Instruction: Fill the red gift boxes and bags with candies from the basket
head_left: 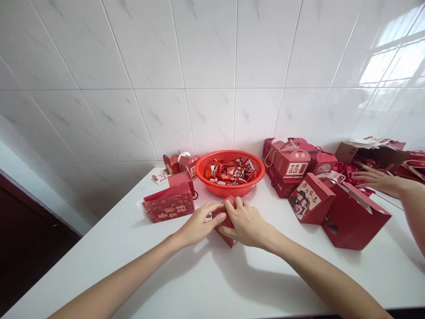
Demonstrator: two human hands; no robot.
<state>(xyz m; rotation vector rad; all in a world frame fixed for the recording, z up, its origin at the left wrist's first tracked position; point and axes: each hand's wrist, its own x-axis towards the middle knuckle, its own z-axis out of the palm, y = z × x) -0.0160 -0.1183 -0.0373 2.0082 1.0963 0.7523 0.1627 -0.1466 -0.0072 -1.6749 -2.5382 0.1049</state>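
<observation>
Red card is showing between the person's fingers: a small red cardboard box is resting on the smooth white tabletop, just in front of a round red plastic basket. Both bare hands are gripping it, the left hand closing on its left side, the right hand curling over its top and right side. Red-wrapped sweets are filling much of the basket. Over to the left, a dark red patterned carton with pale lettering is lying near the left hand. To the right, red printed gift boxes are sitting piled by the white tiled wall, and another person's hand is reaching in beyond a large plain red box.
</observation>
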